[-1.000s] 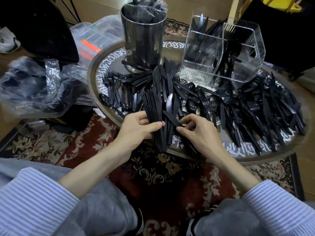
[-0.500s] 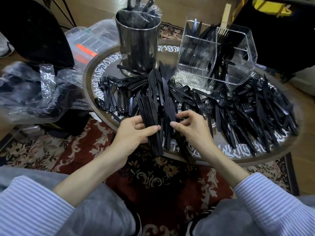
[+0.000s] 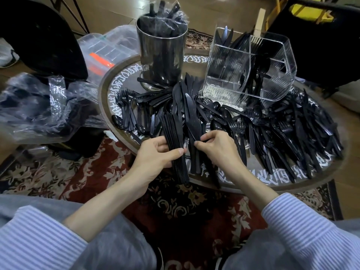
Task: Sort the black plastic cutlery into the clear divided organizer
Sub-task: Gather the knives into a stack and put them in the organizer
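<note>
A round tray table (image 3: 303, 184) carries a big heap of black plastic cutlery (image 3: 292, 133), with forks, spoons and knives mixed. My left hand (image 3: 155, 152) grips a thick stack of black knives (image 3: 173, 133) at the table's near edge. Beside it my right hand (image 3: 216, 147) pinches a single black knife (image 3: 191, 117) whose blade points away from me. The clear divided organizer (image 3: 272, 78) stands at the back right of the table. It holds cutlery in its compartments.
A steel canister (image 3: 161, 55) with bagged cutlery stands at the back middle. Crumpled clear plastic bags (image 3: 39, 108) lie left of the table, with a clear lidded box (image 3: 103, 49) behind them. A patterned red rug (image 3: 175, 207) covers the floor below.
My right hand has lifted one knife from the heap and swung it upright, close to the stack in my left hand. The view has shifted slightly.
</note>
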